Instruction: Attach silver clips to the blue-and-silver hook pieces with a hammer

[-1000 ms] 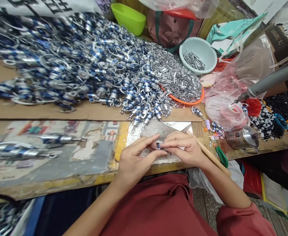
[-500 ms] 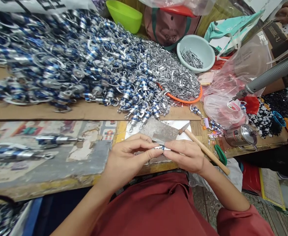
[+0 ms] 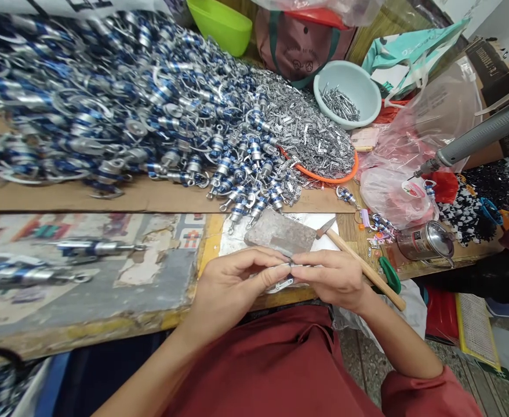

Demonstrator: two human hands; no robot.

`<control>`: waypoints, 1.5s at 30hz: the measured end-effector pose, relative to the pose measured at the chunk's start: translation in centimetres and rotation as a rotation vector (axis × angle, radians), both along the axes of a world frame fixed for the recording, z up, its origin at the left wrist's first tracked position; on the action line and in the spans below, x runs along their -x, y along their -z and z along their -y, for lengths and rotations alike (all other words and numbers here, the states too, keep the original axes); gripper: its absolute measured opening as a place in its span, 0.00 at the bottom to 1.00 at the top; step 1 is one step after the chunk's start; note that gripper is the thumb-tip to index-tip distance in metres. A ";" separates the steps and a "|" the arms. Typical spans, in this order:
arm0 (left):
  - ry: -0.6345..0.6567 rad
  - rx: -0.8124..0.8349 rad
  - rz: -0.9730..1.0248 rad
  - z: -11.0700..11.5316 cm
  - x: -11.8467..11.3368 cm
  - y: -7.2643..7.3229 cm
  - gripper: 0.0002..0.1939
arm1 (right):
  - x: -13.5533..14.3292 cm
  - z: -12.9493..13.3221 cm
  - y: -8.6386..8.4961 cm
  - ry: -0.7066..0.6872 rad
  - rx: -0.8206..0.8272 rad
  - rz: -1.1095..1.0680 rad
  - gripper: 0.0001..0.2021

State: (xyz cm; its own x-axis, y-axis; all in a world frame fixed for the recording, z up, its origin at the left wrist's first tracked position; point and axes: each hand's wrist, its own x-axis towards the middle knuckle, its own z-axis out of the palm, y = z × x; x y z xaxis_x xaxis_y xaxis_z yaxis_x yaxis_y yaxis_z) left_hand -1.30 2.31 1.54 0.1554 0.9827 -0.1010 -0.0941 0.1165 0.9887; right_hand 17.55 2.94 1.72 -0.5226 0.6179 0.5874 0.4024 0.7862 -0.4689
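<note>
1. A small metal part [image 3: 284, 284] is pinched between the fingertips of the left hand [image 3: 228, 284] and the right hand [image 3: 337, 277], which are held together over the front edge of the workbench [image 3: 154, 301]. A flat, silvery end with a hole is shown below the fingers; the rest is hidden by them.
2. Just beyond the fingers, a grey metal block [image 3: 280, 231] is laid on white paper [image 3: 232, 243] near the front edge.
3. To the right of the block, a hammer [image 3: 361, 264] is placed aslant, its wooden handle pointed toward the front edge and carried past it.
4. Toward the left end, two blue-and-silver fittings [image 3: 100, 248] are laid on the worn surface, blurred.
5. Behind them, a large pile of blue-and-silver fittings [image 3: 150, 116] is heaped on cardboard [image 3: 185, 197]. It is adjoined on the right by a heap of flat metal links [image 3: 311, 139], edged in front by an orange rim [image 3: 333, 180].
6. Farther back, metal pins [image 3: 341, 104] are contained in a pale blue bowl [image 3: 370, 95].
7. On the right, a lidded metal cup [image 3: 424, 243] is set near the front edge.
</note>
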 end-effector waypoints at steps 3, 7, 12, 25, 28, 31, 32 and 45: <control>-0.052 0.141 0.056 0.4 -0.4 0.2 0.08 | 0.3 -0.1 -0.1 0.032 0.117 -0.069 0.05; -0.181 0.221 0.143 1.1 -1.1 0.7 0.31 | 0.3 -0.8 -0.9 0.031 0.217 -0.055 0.07; -0.192 0.231 0.126 1.0 -1.4 1.1 0.35 | -0.4 -5.5 -0.8 0.051 0.252 0.112 0.06; -0.045 0.312 0.226 0.2 -1.0 2.1 0.47 | 0.1 -12.6 2.1 0.400 0.145 0.742 0.14; -0.064 0.318 0.226 0.2 -0.9 2.2 0.49 | -0.6 -11.5 1.1 0.382 0.236 0.388 0.09; -0.103 0.320 0.224 0.2 -1.0 1.9 0.47 | -0.9 -8.6 -0.9 0.209 0.366 0.140 0.05; -0.109 0.322 0.228 0.2 -1.1 1.8 0.47 | -0.8 -7.5 -1.5 0.121 0.413 0.137 0.06; -0.062 0.313 0.226 0.2 -1.0 1.2 0.48 | 1.9 -3.9 0.0 0.037 0.202 0.340 0.11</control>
